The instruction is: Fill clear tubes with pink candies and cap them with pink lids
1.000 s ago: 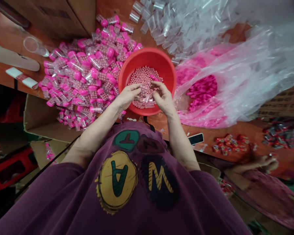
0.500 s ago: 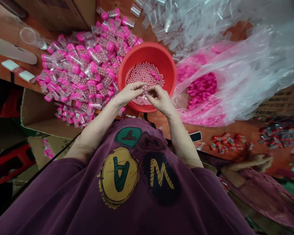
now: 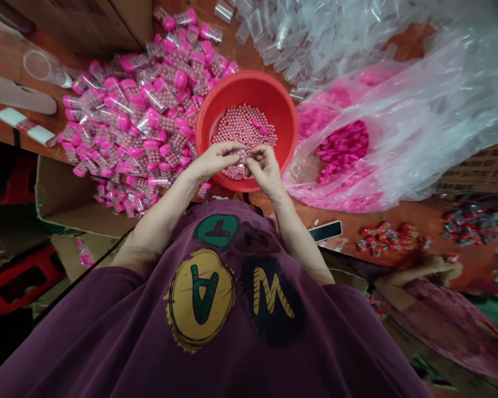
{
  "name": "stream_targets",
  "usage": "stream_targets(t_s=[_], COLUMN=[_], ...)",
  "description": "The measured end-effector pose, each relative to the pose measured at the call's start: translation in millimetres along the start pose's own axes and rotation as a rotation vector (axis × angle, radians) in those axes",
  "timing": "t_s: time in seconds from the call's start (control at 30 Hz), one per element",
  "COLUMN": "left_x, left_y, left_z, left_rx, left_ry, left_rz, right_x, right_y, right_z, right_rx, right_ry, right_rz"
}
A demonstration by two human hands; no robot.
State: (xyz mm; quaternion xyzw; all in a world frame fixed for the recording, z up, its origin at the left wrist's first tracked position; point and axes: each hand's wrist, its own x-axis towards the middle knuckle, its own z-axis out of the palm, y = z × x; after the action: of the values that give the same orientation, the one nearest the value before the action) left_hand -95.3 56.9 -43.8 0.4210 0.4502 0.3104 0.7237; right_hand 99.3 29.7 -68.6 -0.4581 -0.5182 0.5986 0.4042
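Over the near side of a red bowl, my two hands meet with their fingertips close together. My left hand is closed around what looks like a small clear bottle with pink beads, partly hidden by the fingers. My right hand is pinched at the bottle's right end, and what lies between its fingertips cannot be made out. Loose pink beads cover the bowl's floor, with a couple of bright pink caps on top of them.
Left of the bowl is a heap of pink-capped, bead-filled bottles. Clear empty bottles are piled at the back right, near a plastic bag of pink caps. A phone and another person's arm are at right.
My right hand has shifted slightly left and its fingers have curled in more. More of the phone shows beside my right forearm. The view has moved a little.
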Motion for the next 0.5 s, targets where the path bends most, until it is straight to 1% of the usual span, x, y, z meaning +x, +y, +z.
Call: stream_targets(t_s=[0.1,0.2,0.3,0.37,0.47,0.5], left_x=[1.7,3.6,5.3,5.9,3.3,1.1], left_y=[1.6,2.4,0.2,-1.8,-1.2,0.5], left_z=[1.9,4.3,5.3,3.9,-1.9,-4.4], left_rx=[-0.064,-0.087,-0.113,-0.119,-0.089,-0.08], left_ry=[-0.045,-0.064,-0.057,-0.059,-0.037,-0.025], left_rz=[-0.043,-0.11,-0.19,-0.24,-0.296,-0.307], right_x=[2.9,5.5,3.2,0.4,2.7,6.8], right_y=[-4.0,-11.3,-11.6,-3.8,17.0,24.5], right_z=[-6.1,-15.4,-19.7,-18.4,-17.0,-18.3], right_rx=[-0.126,-0.378,-0.608,-0.652,-0.604,-0.616], right_ry=[-0.015,-0.095,-0.176,-0.168,-0.004,0.018], right_rz=[-0.065,-0.152,-0.195,-0.169,-0.009,0.053])
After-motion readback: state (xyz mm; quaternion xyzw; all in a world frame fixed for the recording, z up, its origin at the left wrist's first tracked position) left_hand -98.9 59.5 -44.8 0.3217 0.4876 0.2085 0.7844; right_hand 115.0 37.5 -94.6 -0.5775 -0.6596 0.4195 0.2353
